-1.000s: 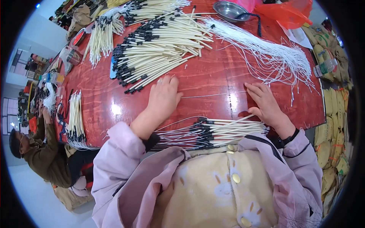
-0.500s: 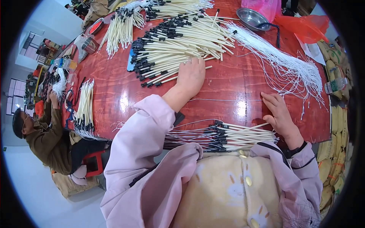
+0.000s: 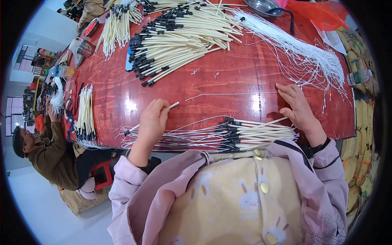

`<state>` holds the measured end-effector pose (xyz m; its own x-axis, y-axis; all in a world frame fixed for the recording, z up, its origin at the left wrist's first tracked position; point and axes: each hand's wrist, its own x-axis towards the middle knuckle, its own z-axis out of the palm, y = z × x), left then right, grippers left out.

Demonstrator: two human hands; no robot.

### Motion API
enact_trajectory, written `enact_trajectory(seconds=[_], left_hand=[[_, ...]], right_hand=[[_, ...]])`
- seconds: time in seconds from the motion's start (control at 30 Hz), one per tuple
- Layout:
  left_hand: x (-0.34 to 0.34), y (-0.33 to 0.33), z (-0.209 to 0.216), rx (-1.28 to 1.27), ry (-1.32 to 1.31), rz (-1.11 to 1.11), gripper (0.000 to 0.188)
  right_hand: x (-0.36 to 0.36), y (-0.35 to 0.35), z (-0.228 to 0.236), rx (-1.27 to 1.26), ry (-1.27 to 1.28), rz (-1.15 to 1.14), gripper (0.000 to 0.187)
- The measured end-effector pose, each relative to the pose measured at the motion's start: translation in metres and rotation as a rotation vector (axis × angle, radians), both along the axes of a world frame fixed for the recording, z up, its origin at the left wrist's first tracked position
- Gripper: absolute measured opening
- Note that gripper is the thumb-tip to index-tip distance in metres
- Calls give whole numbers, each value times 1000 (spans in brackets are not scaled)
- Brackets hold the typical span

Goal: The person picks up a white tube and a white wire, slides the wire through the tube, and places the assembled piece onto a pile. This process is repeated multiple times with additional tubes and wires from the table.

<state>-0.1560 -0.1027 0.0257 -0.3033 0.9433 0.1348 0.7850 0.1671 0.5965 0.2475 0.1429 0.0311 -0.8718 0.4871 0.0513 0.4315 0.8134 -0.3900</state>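
My left hand [image 3: 153, 122] is closed around one cream tube with a black end [image 3: 173, 105], held just above the red-brown table [image 3: 228, 77]. My right hand [image 3: 297, 106] rests on the table with fingers on a single white string [image 3: 228, 95] that lies stretched across the middle. Along the near edge lies a row of cream tubes with black caps and strings threaded through them [image 3: 245, 132]. A large heap of loose black-tipped cream tubes [image 3: 183, 36] sits at the far side.
A bundle of white strings [image 3: 302, 53] fans out at the far right beside a metal bowl [image 3: 263, 6] and a red plastic bag [image 3: 322, 12]. More tube bundles [image 3: 85, 112] lie at the left, where another person [image 3: 45, 151] sits working.
My left hand reached out to the far heap of tubes, then came back toward me holding one tube. My right hand stayed on the string.
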Motion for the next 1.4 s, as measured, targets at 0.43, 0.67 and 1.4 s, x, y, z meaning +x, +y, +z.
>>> enact_trajectory(seconds=[0.43,0.67,1.4], left_hand=[[14,7,-5,-49,138,8,7],[16,12,-6,-49,141,-1,7],[144,124,-4,46,513,-498,15]], right_hand=[[-4,-7,1,50,-32,-20,82],[-4,-6,1,55,-21,-20,80],[-59,-7,-3,196,67,194,83]])
